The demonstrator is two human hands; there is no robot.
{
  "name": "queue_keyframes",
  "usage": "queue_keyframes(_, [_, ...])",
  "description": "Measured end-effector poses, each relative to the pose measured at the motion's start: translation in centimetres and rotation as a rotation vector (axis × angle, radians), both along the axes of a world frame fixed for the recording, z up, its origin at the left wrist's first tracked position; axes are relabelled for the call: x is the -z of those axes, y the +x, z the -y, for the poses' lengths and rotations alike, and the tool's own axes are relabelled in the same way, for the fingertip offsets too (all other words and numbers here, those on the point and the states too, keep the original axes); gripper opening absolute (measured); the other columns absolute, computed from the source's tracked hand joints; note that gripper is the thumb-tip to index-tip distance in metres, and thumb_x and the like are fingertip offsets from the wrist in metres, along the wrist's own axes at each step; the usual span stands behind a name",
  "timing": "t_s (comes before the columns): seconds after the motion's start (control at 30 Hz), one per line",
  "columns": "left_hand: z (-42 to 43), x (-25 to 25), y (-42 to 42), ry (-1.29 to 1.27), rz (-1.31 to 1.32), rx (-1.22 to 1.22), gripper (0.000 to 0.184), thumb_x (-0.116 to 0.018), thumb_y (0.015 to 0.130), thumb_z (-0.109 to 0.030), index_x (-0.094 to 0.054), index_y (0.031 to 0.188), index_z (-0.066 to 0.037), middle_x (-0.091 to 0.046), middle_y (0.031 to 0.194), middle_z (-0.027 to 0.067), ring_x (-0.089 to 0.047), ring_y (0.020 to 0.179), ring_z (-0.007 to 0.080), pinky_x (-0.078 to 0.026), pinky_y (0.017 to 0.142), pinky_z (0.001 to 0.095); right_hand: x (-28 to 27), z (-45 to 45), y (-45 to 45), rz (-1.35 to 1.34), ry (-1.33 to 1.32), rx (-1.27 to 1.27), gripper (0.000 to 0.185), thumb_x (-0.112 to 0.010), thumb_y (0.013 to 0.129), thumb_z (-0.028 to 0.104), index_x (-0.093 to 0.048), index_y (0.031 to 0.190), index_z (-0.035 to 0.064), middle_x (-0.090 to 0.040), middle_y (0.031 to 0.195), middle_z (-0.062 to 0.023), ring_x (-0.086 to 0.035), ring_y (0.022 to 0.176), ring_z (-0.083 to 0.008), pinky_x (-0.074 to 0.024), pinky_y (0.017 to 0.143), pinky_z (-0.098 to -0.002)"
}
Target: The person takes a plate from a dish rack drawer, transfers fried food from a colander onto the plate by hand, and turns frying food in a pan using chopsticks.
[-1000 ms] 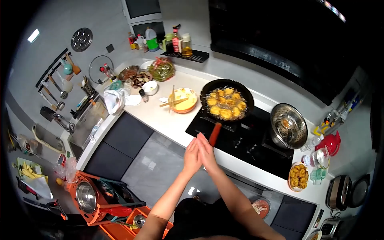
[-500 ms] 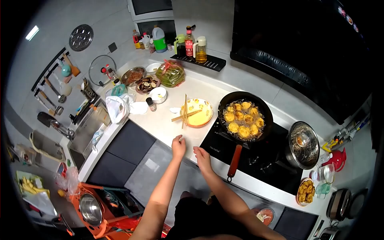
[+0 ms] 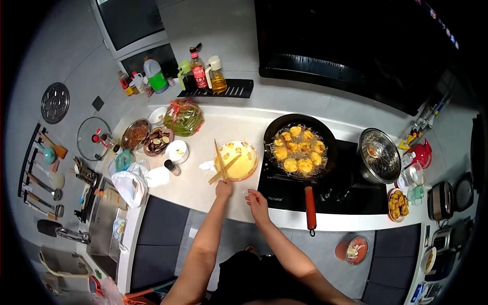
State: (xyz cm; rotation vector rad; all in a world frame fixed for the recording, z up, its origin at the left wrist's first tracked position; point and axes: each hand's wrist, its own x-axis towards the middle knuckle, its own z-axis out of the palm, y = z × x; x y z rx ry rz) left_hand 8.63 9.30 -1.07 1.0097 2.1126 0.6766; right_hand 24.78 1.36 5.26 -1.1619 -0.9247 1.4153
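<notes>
Right hand over counter edge, fingers loosely bent, parted, holding nothing. Left hand at lower ends of wooden chopsticks; cannot tell whether fingers grip them. Chopsticks crossed over left side of patterned bowl with yellow batter. Right of bowl, wok on black cooktop, red handle toward person, golden fritters in bubbling oil. Farther, bagged green beans, then bottles on black wall shelf.
</notes>
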Motion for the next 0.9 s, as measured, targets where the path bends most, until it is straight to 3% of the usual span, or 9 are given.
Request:
queue_keyframes(0.13, [0.2,-0.2,0.5,0.060,0.103,0.024,0.047,-0.035,0.089,-0.034,-0.057,0.078,0.006,-0.060,0.066,0.0226,-0.061,0.069,0.0360,-0.047,0.067,0.0427,-0.1,-0.2,0.3,-0.008,-0.014,0.033,0.024,-0.049,0.090,0.015,-0.057,0.108,0.0006,-0.060,0.084,-0.0051,-0.057,0.076,-0.0112,-0.0453,0.068,-0.0233])
queue_keyframes(0.23, [1.0,0.2,2.1,0.310,-0.143,-0.023,0.041,-0.036,0.089,-0.030,-0.057,0.077,0.003,-0.059,0.061,0.0184,-0.059,0.061,0.0338,-0.047,0.062,0.0412,-1.7,-0.1,0.8,-0.088,0.004,0.087,0.029,-0.046,0.090,0.015,-0.051,0.116,0.0013,-0.060,0.084,-0.0064,-0.058,0.073,-0.0122,-0.0463,0.066,-0.0250])
queue_keyframes(0.33, [3.6,-3.6,5.5,0.451,0.018,0.016,0.036,-0.038,0.089,-0.027,-0.056,0.076,0.000,-0.058,0.064,0.0190,-0.058,0.062,0.0349,-0.044,0.059,0.0419,-4.6,0.0,2.0,0.236,0.220,0.061,0.036,-0.044,0.090,0.015,-0.044,0.124,0.0040,-0.060,0.083,-0.0101,-0.058,0.068,-0.0157,-0.0474,0.066,-0.0276])
queue_keyframes(0.47, [5.3,-8.3,10.5,0.610,0.275,0.060,0.027,-0.042,0.089,-0.018,-0.053,0.072,0.000,-0.054,0.058,0.0117,-0.052,0.053,0.0204,-0.041,0.053,0.0338,-9.8,-0.2,4.8,0.918,0.483,-0.069,0.045,-0.047,0.085,0.009,-0.040,0.129,0.0123,-0.060,0.085,-0.0132,-0.061,0.067,-0.0246,-0.0495,0.058,-0.0336])
queue_keyframes(0.5, [5.5,-9.0,11.8,0.613,0.408,0.066,0.025,-0.043,0.088,-0.015,-0.052,0.071,0.001,-0.052,0.056,0.0078,-0.048,0.053,0.0130,-0.040,0.052,0.0295,-10.1,-0.4,5.7,0.989,0.484,-0.125,0.051,-0.050,0.079,0.006,-0.043,0.128,0.0182,-0.059,0.083,-0.0137,-0.059,0.067,-0.0297,-0.0487,0.056,-0.0369])
queue_keyframes(0.6, [6.2,-11.4,14.8,0.579,0.509,0.144,0.024,-0.043,0.088,-0.013,-0.054,0.072,0.001,-0.053,0.058,0.0077,-0.049,0.055,0.0117,-0.040,0.053,0.0289,-9.9,-1.3,8.8,1.129,0.632,-0.214,0.054,-0.052,0.075,0.004,-0.045,0.126,0.0183,-0.058,0.078,-0.0112,-0.059,0.064,-0.0290,-0.0484,0.055,-0.0368])
queue_keyframes(0.73, [6.9,-14.0,17.5,0.596,0.408,0.385,0.020,-0.042,0.086,-0.010,-0.056,0.076,0.000,-0.057,0.061,0.0076,-0.053,0.057,0.0144,-0.041,0.054,0.0282,-10.3,-2.3,13.1,0.931,0.787,-0.176,0.042,-0.055,0.069,-0.002,-0.058,0.108,0.0115,-0.060,0.079,-0.0119,-0.059,0.066,-0.0310,-0.0476,0.057,-0.0374])
queue_keyframes(0.87, [6.5,-14.8,20.2,0.670,0.336,0.573,0.020,-0.047,0.086,-0.017,-0.057,0.077,-0.003,-0.054,0.058,0.0094,-0.051,0.049,0.0187,-0.039,0.049,0.0307,-11.4,-2.4,16.8,0.939,0.859,-0.037,0.027,-0.058,0.068,0.000,-0.059,0.094,0.0065,-0.060,0.076,-0.0131,-0.059,0.067,-0.0318,-0.0480,0.058,-0.0378])
queue_keyframes(0.9, [6.6,-15.7,20.9,0.575,0.258,0.601,0.021,-0.048,0.087,-0.020,-0.057,0.079,-0.003,-0.053,0.057,0.0104,-0.049,0.047,0.0211,-0.038,0.047,0.0319,-11.0,-2.6,17.7,0.941,0.848,0.030,0.024,-0.058,0.067,0.000,-0.058,0.090,0.0056,-0.060,0.078,-0.0131,-0.059,0.067,-0.0320,-0.0482,0.059,-0.0381])
